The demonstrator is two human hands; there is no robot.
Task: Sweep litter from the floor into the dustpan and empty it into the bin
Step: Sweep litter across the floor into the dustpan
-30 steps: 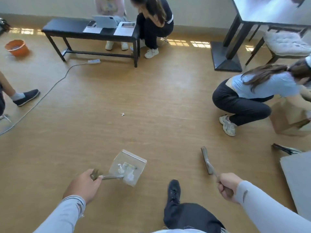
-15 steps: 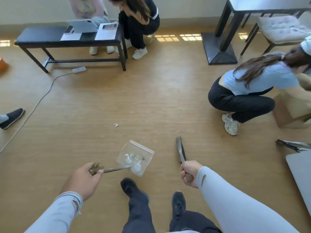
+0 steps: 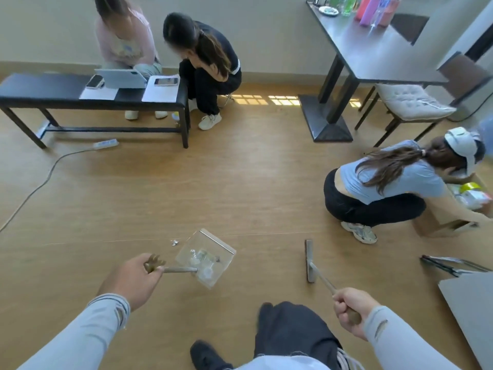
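Two tools are gripped: a clear dustpan (image 3: 205, 259) holding litter by the left hand (image 3: 130, 280), just beside a scrap (image 3: 174, 242) on the floor (image 3: 240, 182), and a brush (image 3: 309, 260) by the right hand (image 3: 349, 307).

One dustpan (image 3: 206, 259), one brush (image 3: 309, 260), one litter scrap (image 3: 174, 242) lay on floor (image 3: 240, 188). Two hands: left (image 3: 130, 280), right (image 3: 350, 307). Two phones (image 3: 166, 81) (image 3: 94, 82), one tablet (image 3: 121, 78) sat on worktop (image 3: 53, 88). Three other persons were present.
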